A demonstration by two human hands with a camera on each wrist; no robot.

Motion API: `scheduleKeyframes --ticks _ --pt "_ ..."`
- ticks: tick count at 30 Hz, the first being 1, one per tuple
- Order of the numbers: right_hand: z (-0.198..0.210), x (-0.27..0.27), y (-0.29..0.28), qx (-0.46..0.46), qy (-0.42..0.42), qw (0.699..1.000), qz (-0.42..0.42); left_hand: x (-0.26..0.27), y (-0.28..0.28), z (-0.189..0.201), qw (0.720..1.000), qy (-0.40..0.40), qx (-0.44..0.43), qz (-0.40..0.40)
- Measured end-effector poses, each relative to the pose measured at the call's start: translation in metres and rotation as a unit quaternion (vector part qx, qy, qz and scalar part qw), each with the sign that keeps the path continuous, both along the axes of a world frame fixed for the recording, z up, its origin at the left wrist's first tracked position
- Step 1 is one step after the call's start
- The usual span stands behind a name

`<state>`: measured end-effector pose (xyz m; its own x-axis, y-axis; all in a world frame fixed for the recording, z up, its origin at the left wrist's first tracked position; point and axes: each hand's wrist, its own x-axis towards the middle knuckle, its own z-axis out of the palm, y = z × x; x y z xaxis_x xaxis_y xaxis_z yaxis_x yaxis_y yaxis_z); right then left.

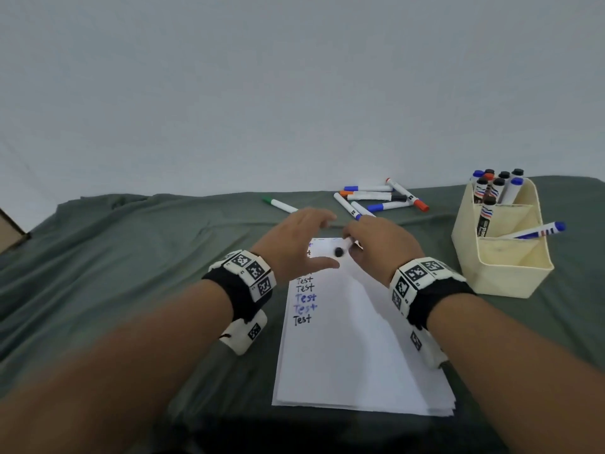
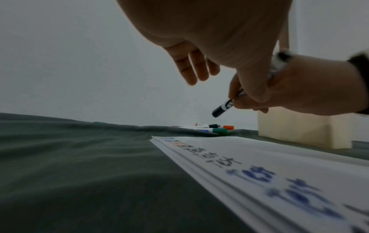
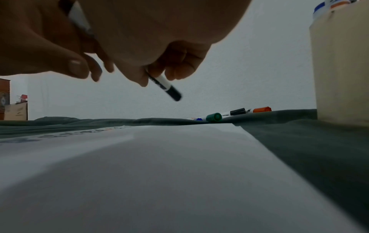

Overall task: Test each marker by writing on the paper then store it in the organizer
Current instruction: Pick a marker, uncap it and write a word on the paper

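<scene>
Green cloth (image 1: pixel 131 263) in left half of head view bare, open for passage. Paper stack (image 1: pixel 343 355) flat at centre, low. Loose markers (image 1: pixel 379 198) scattered at upper centre, green marker (image 1: pixel 280 204) lying apart to their left. Cream organizer (image 1: pixel 501 253) stands tall at right, markers sticking up from its back compartment. Both hands (image 1: pixel 294 237) crowd paper's far end.

Cream organizer (image 1: pixel 510 270); white paper (image 1: pixel 353 355) w/ black & blue writing; grey-green cloth (image 1: pixel 131 257); green-capped marker (image 1: pixel 280 205).
</scene>
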<state>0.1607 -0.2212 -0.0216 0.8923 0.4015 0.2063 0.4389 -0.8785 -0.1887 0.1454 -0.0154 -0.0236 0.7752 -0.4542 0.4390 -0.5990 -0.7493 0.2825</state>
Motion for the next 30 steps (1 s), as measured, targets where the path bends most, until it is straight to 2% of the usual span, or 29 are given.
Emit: scheduleKeyframes --ticks 4,7,10,11,15,22,30 --pt "0.0 -0.006 -0.001 0.035 -0.019 0.999 0.015 0.015 0.002 0.008 0.994 0.064 0.075 0.038" --pt "0.002 -0.011 0.0 0.078 0.002 0.996 0.052 0.027 -0.004 0.01 0.986 0.058 0.152 0.03" --pt "0.003 -0.01 0.0 0.089 0.005 0.995 0.042 0.039 -0.011 0.011 0.968 0.07 0.237 0.043" --pt "0.003 -0.009 0.0 0.079 0.0 0.996 0.037 0.042 -0.012 0.011 0.965 0.091 0.239 0.056" --pt "-0.002 -0.002 -0.002 0.037 0.004 0.999 0.025 0.041 0.0 0.006 0.964 0.187 0.156 0.108" --pt "-0.011 0.006 -0.003 0.046 0.022 0.998 0.046 0.031 0.011 -0.005 0.967 0.172 0.172 0.072" --pt "-0.014 0.009 -0.002 0.057 0.06 0.996 0.034 0.032 0.016 -0.001 0.961 0.203 0.152 0.108"
